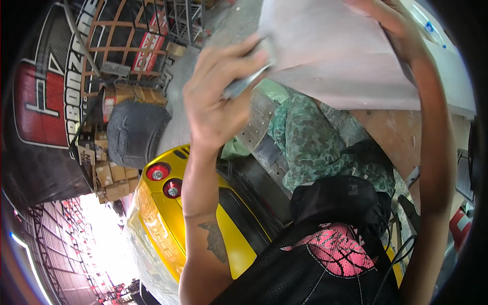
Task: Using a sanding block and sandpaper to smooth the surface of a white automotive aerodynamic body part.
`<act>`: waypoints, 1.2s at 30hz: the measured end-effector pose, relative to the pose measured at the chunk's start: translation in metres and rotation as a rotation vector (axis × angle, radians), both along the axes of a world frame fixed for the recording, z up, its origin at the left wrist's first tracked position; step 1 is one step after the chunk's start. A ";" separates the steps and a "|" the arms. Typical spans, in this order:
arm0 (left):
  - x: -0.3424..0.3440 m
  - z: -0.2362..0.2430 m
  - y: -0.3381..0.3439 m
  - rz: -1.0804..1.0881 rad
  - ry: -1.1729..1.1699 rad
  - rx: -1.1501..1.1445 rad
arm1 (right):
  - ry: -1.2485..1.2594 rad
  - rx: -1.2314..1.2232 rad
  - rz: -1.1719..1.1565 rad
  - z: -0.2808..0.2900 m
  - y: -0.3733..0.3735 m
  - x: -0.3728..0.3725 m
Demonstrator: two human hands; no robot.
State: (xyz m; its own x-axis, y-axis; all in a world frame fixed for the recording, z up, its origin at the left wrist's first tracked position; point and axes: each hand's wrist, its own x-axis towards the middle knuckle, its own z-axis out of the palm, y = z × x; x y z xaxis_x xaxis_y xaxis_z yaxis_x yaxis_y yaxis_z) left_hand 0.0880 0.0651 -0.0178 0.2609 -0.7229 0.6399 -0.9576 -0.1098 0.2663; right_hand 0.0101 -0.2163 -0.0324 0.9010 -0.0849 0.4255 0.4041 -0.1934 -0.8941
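My left hand (218, 96) is closed around a flat grey block (243, 84), held at the lower left part of a large pale white panel (325, 56). Motion blurs the fingers and block a little, so I cannot tell if the block touches the panel. My right hand (386, 18) grips the panel's upper right edge, its fingertips on the face and part of it cut off at the top of the view. Below the panel are my legs in green camouflage trousers (312, 142).
A yellow car body (160, 213) with round tail lights and plastic sheeting lies at my lower left. A black moulded piece (134, 132) leans by stacked cardboard boxes (114, 178). A brown board (381, 134) is under the panel's right. Large signboards (38, 101) stand far left.
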 end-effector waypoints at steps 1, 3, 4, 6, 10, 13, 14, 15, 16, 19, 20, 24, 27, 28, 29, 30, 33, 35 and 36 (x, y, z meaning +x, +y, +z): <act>-0.004 0.002 -0.003 -0.009 0.032 -0.058 | 0.009 -0.069 -0.074 0.001 0.000 0.001; -0.006 0.002 -0.017 -0.018 0.037 -0.137 | 0.029 -0.136 -0.112 0.001 0.002 0.002; -0.004 -0.001 -0.026 0.074 0.089 -0.113 | 0.038 -0.170 -0.130 0.001 0.003 0.001; 0.001 -0.003 -0.033 0.036 0.000 -0.021 | -0.009 -0.136 -0.067 0.000 0.005 0.000; -0.002 0.001 -0.016 -0.046 -0.066 -0.047 | -0.035 -0.068 -0.131 0.000 0.006 -0.002; -0.007 0.002 -0.014 0.027 0.030 -0.067 | -0.035 -0.094 -0.068 0.000 0.005 -0.004; -0.008 0.001 -0.016 0.004 -0.016 -0.116 | -0.028 -0.090 -0.071 -0.001 0.003 -0.003; -0.005 -0.002 -0.023 0.026 -0.057 -0.103 | 0.014 -0.080 -0.124 -0.001 0.003 -0.003; -0.005 -0.004 -0.028 0.093 -0.014 -0.075 | -0.011 -0.095 -0.125 -0.002 0.002 -0.001; -0.006 -0.003 -0.031 0.044 0.048 -0.024 | -0.113 -0.158 -0.082 -0.006 0.002 0.004; -0.006 -0.002 -0.028 -0.025 0.008 -0.068 | -0.165 -0.191 -0.046 -0.006 0.001 0.007; -0.011 0.002 -0.017 0.022 0.080 -0.128 | -0.127 -0.229 -0.158 -0.006 0.002 0.008; -0.006 -0.006 -0.029 0.073 -0.030 -0.047 | -0.019 -0.109 -0.197 -0.001 0.006 0.002; -0.004 -0.010 -0.033 0.043 -0.090 -0.096 | -0.032 -0.118 -0.142 0.003 0.010 -0.003; -0.003 -0.012 -0.033 0.006 -0.042 -0.058 | -0.044 -0.126 -0.086 0.005 0.010 -0.003; 0.000 -0.015 -0.032 -0.037 0.008 -0.017 | -0.049 -0.128 -0.082 0.007 0.012 -0.005; -0.002 -0.013 0.006 0.031 0.019 -0.006 | -0.089 -0.283 -0.169 0.008 0.011 -0.005; 0.003 -0.010 0.037 0.130 0.082 -0.013 | -0.057 -0.149 -0.191 0.005 0.006 -0.003; 0.006 -0.011 0.047 0.117 0.078 -0.015 | -0.007 -0.137 -0.194 0.003 0.002 0.000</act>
